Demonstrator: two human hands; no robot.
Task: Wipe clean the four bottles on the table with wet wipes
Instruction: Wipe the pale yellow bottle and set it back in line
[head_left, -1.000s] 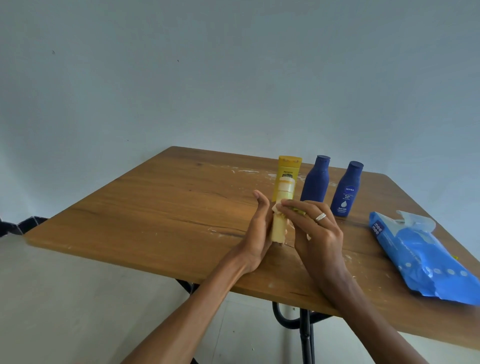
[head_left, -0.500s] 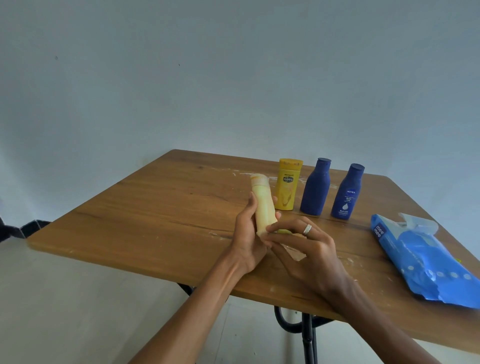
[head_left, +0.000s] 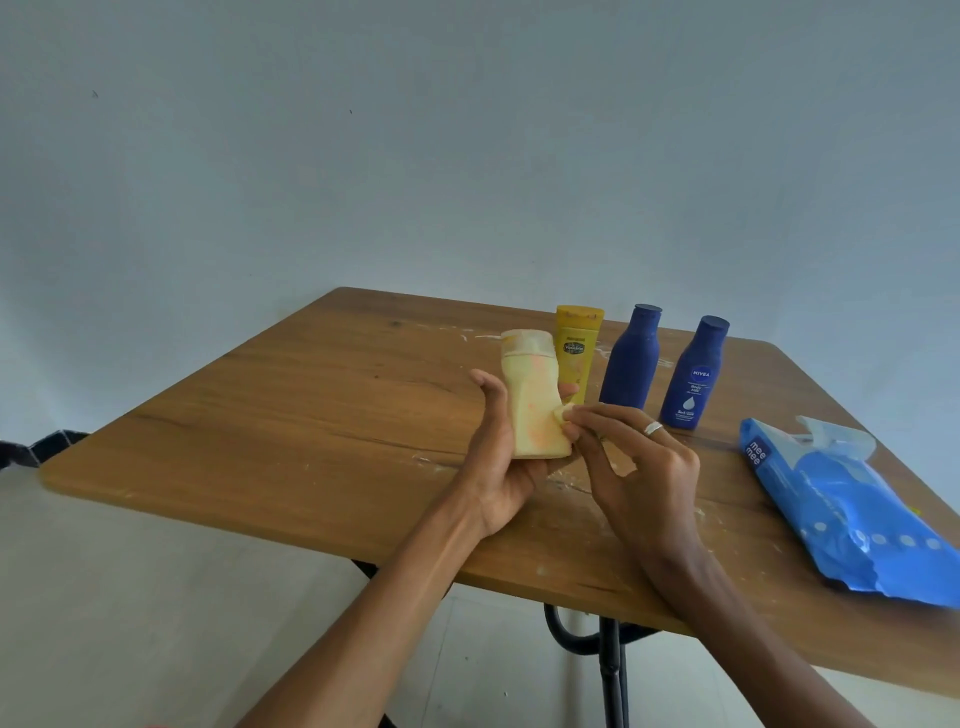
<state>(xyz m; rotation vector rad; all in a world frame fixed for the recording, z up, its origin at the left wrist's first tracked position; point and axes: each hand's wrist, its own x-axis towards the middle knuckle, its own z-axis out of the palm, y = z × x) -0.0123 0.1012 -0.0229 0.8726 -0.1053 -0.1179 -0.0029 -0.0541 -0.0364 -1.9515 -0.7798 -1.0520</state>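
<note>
My left hand (head_left: 501, 457) holds a pale yellow bottle (head_left: 532, 397) upright above the wooden table (head_left: 291, 415), its broad face turned to me. With its fingertips my right hand (head_left: 631, 462) pinches a small white wet wipe (head_left: 562, 414) against the bottle's lower right side. Behind stand a yellow Vaseline bottle (head_left: 576, 348) and two dark blue bottles (head_left: 634, 358) (head_left: 693, 374) in a row; the right one reads Nivea.
A blue pack of wet wipes (head_left: 841, 509) lies at the table's right, flap open. White smears mark the tabletop around the bottles. A black table leg (head_left: 610, 670) shows below the near edge. A plain wall stands behind.
The pale bottle has turned in my left hand from its narrow side to its broad face. My right hand has shifted to the bottle's right side with the wipe.
</note>
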